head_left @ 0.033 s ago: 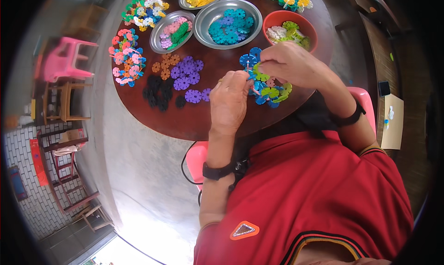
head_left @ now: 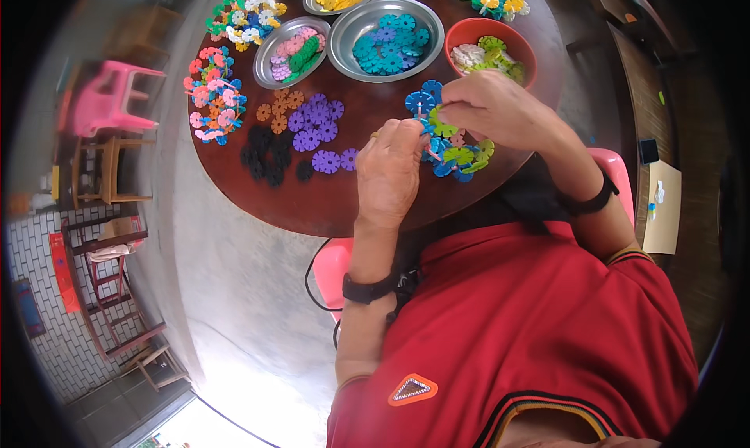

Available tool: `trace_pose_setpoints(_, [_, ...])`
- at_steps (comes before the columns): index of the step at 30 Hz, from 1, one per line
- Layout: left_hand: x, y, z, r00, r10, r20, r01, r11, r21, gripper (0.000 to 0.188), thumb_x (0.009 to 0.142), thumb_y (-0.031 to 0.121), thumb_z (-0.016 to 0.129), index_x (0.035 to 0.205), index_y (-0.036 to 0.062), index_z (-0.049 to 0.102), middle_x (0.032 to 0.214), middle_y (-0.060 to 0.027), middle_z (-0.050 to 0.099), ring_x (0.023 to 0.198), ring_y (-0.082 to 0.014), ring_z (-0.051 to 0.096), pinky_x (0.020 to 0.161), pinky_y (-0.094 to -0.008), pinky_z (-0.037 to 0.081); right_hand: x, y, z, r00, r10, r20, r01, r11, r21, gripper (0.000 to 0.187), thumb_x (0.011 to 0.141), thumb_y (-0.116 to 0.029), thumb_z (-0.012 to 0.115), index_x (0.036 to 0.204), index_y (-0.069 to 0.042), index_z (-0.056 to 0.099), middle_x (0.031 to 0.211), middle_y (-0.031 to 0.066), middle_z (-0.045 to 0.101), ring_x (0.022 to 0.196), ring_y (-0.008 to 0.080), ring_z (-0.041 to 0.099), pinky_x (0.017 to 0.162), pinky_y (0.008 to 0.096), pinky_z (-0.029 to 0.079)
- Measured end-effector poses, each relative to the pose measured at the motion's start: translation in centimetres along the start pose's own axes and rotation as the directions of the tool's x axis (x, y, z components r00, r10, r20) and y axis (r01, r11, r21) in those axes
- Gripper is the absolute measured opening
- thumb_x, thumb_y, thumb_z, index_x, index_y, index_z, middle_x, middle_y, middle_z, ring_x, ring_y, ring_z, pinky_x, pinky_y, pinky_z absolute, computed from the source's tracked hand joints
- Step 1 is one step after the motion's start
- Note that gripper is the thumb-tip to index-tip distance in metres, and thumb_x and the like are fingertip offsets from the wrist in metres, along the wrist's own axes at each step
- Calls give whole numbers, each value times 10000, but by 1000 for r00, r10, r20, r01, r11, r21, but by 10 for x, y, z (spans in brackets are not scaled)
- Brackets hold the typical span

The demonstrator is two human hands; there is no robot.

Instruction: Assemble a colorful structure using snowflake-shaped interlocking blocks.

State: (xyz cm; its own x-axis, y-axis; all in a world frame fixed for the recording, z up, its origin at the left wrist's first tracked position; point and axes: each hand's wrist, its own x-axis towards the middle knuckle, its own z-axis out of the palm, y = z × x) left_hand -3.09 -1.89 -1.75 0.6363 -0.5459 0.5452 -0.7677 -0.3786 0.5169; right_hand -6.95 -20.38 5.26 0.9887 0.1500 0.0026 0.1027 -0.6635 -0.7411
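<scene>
Both hands work on a chain of interlocking plastic flower discs [head_left: 462, 156], blue, lime green and some pink, near the table's right side. My left hand [head_left: 388, 167] is closed with its fingertips at the chain's left edge; what exactly lies between them is partly hidden. From the right, my right hand [head_left: 494, 108] reaches over the chain, thumb and fingers pinched on a lime green disc [head_left: 442, 124]. Left of my left hand lie loose purple discs [head_left: 316, 120], black discs [head_left: 267, 157] and orange-brown discs [head_left: 279, 108].
On the round brown table [head_left: 273, 207] stand a metal bowl [head_left: 337, 61] of teal discs, a smaller metal bowl [head_left: 262, 67] with pink and green ones, and a red bowl [head_left: 531, 64]. Finished-looking disc rings [head_left: 216, 96] sit at the left edge. A pink stool [head_left: 109, 100] is beyond.
</scene>
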Motion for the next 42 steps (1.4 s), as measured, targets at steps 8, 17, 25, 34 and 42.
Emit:
trace_pose_setpoints(8, [-3,6,8,998,55,-35,-54,998,37,129,780,50,622,874,76,539,750,-94,518,685,-310,556,572,-414,439,-9,-2,7,997,-24,-79,25,1000,15,282,855,-160,559,660,41,523,561,156,570,532,247,634,530,357,478])
trace_pose_setpoints(17, [-2,2,9,998,68,-16,-68,997,40,141,793,72,647,914,67,575,773,-95,546,712,-295,565,588,-383,439,-6,16,13,992,-86,-90,84,996,-18,242,857,-164,550,710,29,543,600,163,567,572,316,588,559,408,443])
trace_pose_setpoints(25, [8,-6,-10,958,-266,-104,235,941,-243,246,812,235,687,954,60,587,814,-84,559,724,-263,558,632,-363,447,-11,8,22,949,-315,-18,315,949,7,186,828,-139,594,713,4,560,636,168,565,637,370,568,602,439,450])
trace_pose_setpoints(34, [2,-14,-12,961,-69,-266,83,996,42,165,795,159,725,795,34,618,794,-75,557,703,-222,555,622,-313,450,-3,15,8,925,-379,-9,371,911,-179,167,842,-189,599,814,-24,598,706,162,593,701,356,587,637,441,459])
trace_pose_setpoints(42, [2,-8,-7,973,-102,-207,101,995,-18,201,681,78,769,772,84,590,795,-54,534,713,-245,556,597,-359,447,17,80,-63,897,-226,-380,-5,854,-520,104,829,-144,554,826,-56,611,787,116,624,823,311,605,736,411,471])
